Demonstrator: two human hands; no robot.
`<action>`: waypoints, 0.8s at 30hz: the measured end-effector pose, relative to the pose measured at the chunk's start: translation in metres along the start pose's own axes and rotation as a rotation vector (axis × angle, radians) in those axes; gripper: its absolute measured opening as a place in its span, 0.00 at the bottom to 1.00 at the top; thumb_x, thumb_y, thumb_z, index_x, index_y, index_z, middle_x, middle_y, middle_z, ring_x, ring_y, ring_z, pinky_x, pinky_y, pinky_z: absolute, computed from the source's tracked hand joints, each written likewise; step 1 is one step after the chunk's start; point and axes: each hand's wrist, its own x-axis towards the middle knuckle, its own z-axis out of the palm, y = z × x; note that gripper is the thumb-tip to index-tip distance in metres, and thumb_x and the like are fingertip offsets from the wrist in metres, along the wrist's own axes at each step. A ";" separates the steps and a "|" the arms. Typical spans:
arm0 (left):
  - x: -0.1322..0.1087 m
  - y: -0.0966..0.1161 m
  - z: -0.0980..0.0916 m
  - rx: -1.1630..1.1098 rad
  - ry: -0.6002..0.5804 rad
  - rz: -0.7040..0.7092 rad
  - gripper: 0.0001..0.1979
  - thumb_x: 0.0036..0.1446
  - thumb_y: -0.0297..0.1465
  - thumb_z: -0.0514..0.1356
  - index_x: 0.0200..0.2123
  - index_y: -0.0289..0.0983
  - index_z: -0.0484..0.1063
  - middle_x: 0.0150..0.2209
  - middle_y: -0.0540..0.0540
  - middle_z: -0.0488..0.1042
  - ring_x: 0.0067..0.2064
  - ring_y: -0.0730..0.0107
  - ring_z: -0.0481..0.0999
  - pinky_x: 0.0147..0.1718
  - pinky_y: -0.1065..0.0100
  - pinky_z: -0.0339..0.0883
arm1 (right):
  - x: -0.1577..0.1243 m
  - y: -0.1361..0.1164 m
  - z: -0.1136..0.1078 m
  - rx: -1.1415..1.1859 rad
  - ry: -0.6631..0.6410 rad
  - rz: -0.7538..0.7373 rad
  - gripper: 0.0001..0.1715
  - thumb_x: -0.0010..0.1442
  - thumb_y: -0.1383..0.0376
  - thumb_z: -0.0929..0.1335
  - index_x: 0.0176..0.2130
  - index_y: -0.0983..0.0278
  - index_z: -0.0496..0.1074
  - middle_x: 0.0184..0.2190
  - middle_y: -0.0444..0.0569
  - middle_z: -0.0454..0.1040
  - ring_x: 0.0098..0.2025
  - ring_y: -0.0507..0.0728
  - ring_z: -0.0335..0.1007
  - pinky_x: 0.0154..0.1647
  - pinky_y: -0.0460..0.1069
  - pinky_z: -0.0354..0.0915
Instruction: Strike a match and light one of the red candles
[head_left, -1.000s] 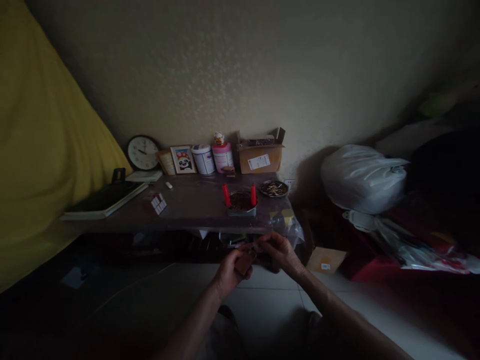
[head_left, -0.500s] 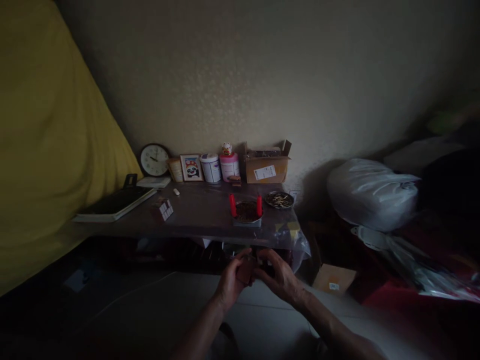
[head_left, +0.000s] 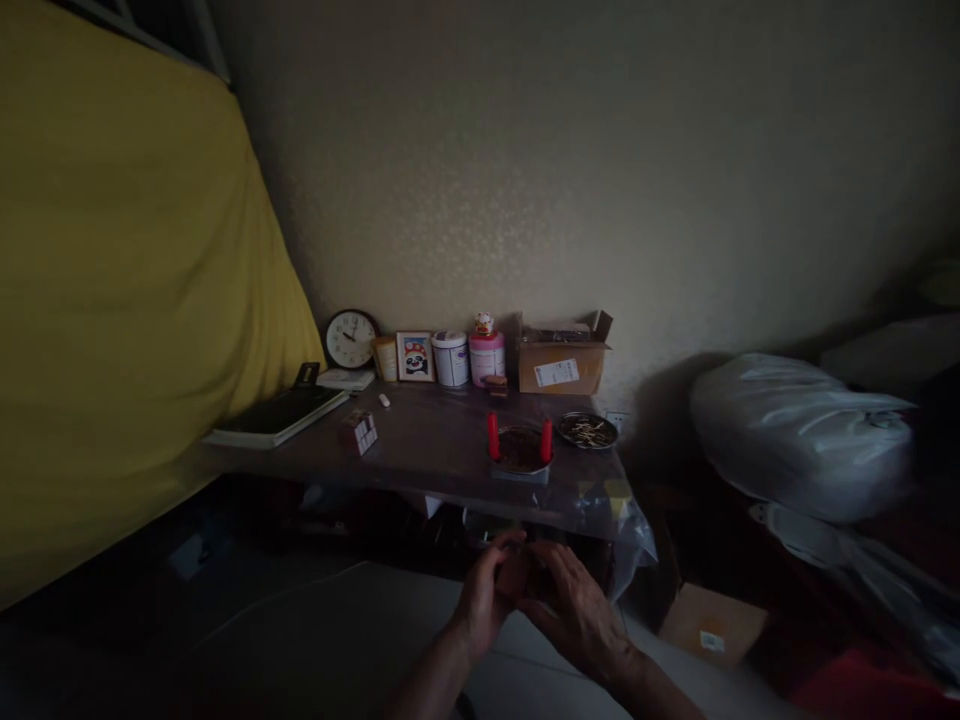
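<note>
Gripping a small brownish object [head_left: 514,574], the left hand [head_left: 480,597] holds it in front of the table [head_left: 435,440]. The right hand [head_left: 576,607] curls beside it; whether it grips, I cannot tell.

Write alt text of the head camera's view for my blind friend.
A person's left hand holds a small brown object, the right hand close beside it. Beyond them, a dim table bears two red sticks, a clock and an open cardboard box.

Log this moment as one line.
left hand: holds small brown object | right hand: cupped beside it, contact unclear | table: two red candles upright
</note>
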 end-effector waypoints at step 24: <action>-0.002 -0.003 0.005 0.091 0.106 -0.095 0.10 0.46 0.36 0.59 0.21 0.36 0.68 0.19 0.50 0.68 0.22 0.72 0.65 0.24 0.70 0.53 | 0.004 -0.012 -0.006 -0.024 -0.076 -0.055 0.25 0.56 0.67 0.66 0.53 0.58 0.62 0.40 0.50 0.72 0.42 0.58 0.69 0.43 0.53 0.68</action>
